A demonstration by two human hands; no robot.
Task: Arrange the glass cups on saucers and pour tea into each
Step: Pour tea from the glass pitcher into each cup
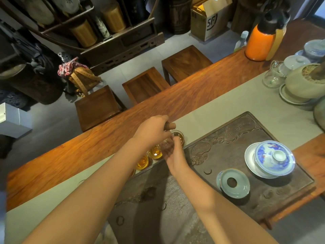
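A row of glass cups runs along the far edge of the dark carved tea tray (246, 131). Two of them, one (156, 152) and another (142, 162), hold amber tea. The farthest cup (179, 137) sits on a brown saucer. My left hand (153, 132) is closed on a glass pitcher with a wooden handle (169, 125), tilted over the farthest cup. My right hand (173, 152) is beside the pitcher, fingers curled under it; whether it touches the glass is unclear.
A blue-and-white lidded gaiwan (274, 158) on its saucer and a pale celadon lid rest (234, 185) stand on the tray's right half. An orange thermos (262, 43), a glass pitcher (271, 79) and pots crowd the far right. Three wooden stools (146, 85) stand beyond the table.
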